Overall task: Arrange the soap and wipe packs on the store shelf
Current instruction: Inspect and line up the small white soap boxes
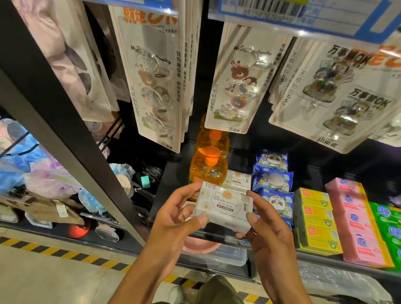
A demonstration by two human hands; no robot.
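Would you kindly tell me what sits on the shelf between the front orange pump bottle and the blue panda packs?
In the head view, a white soap box sits between the bottle and the packs.

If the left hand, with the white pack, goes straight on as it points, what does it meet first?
Probably the front orange pump bottle, just beyond the left hand; depth is unclear.

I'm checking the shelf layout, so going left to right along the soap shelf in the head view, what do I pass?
Orange pump bottles → white box → blue panda packs → yellow boxes → pink packs → green packs. Left out: the held white pack, which overlaps.
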